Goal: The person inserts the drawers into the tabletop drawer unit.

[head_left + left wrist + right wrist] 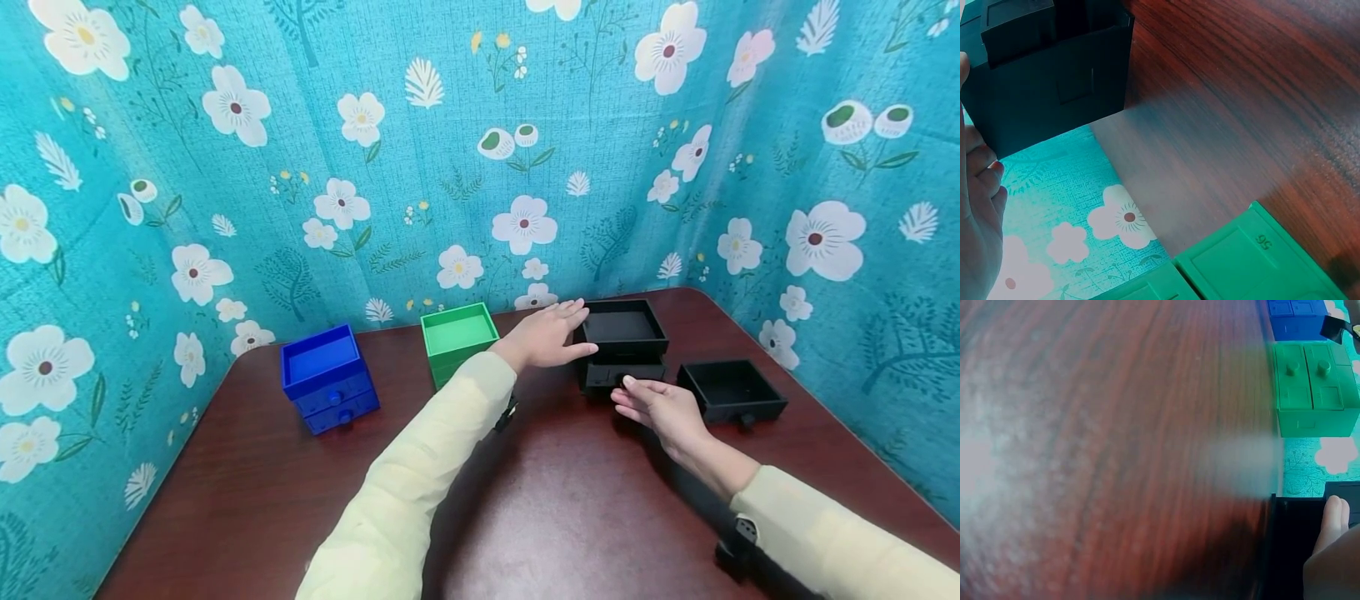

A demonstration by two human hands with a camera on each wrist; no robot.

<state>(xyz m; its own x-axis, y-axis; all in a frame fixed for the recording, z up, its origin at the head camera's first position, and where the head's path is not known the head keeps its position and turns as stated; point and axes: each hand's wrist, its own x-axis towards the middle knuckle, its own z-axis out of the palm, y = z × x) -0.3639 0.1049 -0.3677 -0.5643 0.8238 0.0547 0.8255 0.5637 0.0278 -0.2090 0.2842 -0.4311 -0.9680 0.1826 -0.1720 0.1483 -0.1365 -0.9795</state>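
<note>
A black two-level drawer box (626,329) with an open tray top stands at the back right of the table. My left hand (547,335) rests against its left side, fingers straight and thumb at the front edge. Its upper drawer (603,373) sticks out of the front, and my right hand (663,412) pinches it at the knob, which the thumb largely hides. Below that drawer the slot looks vacant. A separate black drawer (731,392) lies on the table, right of the box. In the right wrist view only part of my right hand (1332,550) shows.
A green drawer box (459,329) stands left of the black one, partly behind my left forearm. Farther left is a blue drawer box (330,379) with two knobs. A flowered turquoise curtain (450,167) hangs close behind the brown table (555,500).
</note>
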